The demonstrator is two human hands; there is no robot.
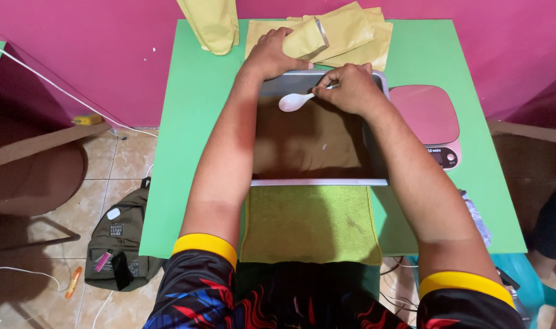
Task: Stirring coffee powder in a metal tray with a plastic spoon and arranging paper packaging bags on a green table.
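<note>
Head view: spoon [294,101] near tray rim [319,182]

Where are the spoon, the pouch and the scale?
spoon [292,102], head view, on its white bowl.
pouch [305,41], head view, on its yellow body.
scale [425,114], head view, on its pink top plate.

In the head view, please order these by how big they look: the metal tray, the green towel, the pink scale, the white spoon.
1. metal tray and green towel: look alike, no ranking
2. pink scale
3. white spoon, held by the right hand
</note>
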